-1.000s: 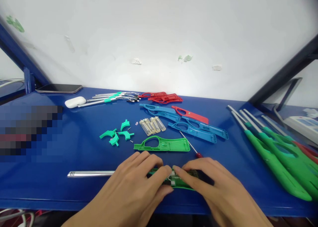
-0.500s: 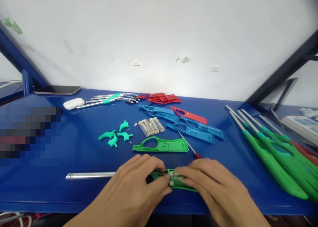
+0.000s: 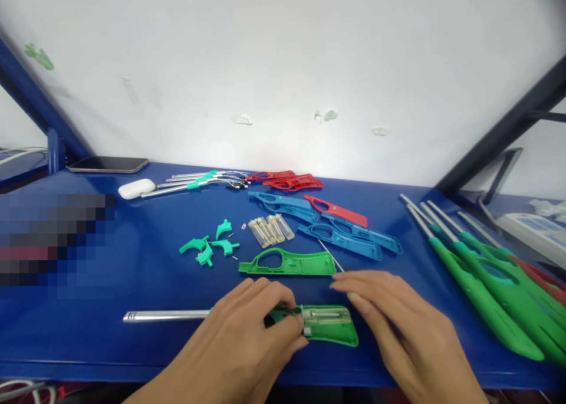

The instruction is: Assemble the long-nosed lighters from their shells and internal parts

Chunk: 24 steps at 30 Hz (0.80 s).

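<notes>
My left hand point(image 3: 252, 327) is closed on a long-nosed gas lighter's open green half-shell point(image 3: 331, 335), its fingers pinching near the middle of the assembly. A clear fuel tank point(image 3: 329, 317) lies inside that shell, and its metal tube point(image 3: 168, 315) points left. To the right, my right hand point(image 3: 393, 321) hovers with fingers stretched out, apart from the shell. The screwdriver's thin shaft point(image 3: 331, 255) runs toward the fingertips; its handle is hidden behind that hand. A second green half-shell point(image 3: 305, 262) lies just beyond.
Teal trigger pieces point(image 3: 225, 248), clear fuel tanks point(image 3: 269, 230) and blue half-shells point(image 3: 340, 239) lie farther back. Red half-shells point(image 3: 294, 181) and wired metal tubes point(image 3: 190, 186) sit near the wall. Assembled green lighters point(image 3: 481, 304) are at right, a phone point(image 3: 110, 164) and white case point(image 3: 136, 189) at left.
My right hand has let go of the lighter's right end and moved right, uncovering the tank and shell end. The left hand keeps its hold. The view has shifted slightly.
</notes>
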Each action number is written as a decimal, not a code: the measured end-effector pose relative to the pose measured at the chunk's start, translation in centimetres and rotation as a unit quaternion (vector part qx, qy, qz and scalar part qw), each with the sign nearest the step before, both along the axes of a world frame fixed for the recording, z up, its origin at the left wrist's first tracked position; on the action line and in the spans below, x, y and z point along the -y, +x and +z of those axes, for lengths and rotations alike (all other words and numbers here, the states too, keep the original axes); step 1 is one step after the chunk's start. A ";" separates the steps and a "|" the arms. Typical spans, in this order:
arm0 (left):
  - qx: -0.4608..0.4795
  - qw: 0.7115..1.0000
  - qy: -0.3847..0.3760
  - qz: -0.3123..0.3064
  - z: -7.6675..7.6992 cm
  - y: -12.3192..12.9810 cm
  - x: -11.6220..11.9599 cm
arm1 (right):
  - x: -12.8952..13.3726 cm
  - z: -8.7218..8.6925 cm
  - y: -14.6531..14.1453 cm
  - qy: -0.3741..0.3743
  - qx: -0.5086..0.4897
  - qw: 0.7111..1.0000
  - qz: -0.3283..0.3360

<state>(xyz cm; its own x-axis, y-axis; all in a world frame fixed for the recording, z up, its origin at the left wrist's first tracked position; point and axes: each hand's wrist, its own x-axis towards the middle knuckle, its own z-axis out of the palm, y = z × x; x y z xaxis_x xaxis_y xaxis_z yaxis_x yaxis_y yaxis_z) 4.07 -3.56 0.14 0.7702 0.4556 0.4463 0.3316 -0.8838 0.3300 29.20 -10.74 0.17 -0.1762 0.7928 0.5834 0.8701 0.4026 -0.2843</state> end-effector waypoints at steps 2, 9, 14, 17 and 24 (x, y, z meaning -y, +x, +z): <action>-0.006 1.000 0.007 0.004 0.4 0.0 -0.2 | -0.6 -0.3 0.4 -0.014 0.006 0.999 -0.033; 0.049 0.994 0.062 0.079 1.8 -2.2 -2.6 | -2.8 0.4 0.7 -0.133 0.097 0.986 -0.025; -0.026 0.990 0.084 0.115 0.6 -3.1 -4.2 | -3.5 0.8 0.9 -0.169 0.090 0.981 -0.021; -0.077 0.984 0.104 0.122 -0.1 -2.9 -4.4 | -3.8 0.5 1.1 -0.169 0.057 0.984 -0.005; -0.082 0.978 0.162 0.102 0.7 -3.5 -4.8 | -3.8 1.0 0.9 -0.162 0.026 0.986 0.029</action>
<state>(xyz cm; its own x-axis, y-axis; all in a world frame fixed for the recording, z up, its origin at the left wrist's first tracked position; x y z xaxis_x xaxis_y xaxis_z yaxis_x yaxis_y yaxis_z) 0.62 1.28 0.88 0.7513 0.4621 0.4712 0.5365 -0.8434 -0.0282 30.08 -6.91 1.15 -0.2501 0.9236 0.2904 0.8648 0.3480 -0.3620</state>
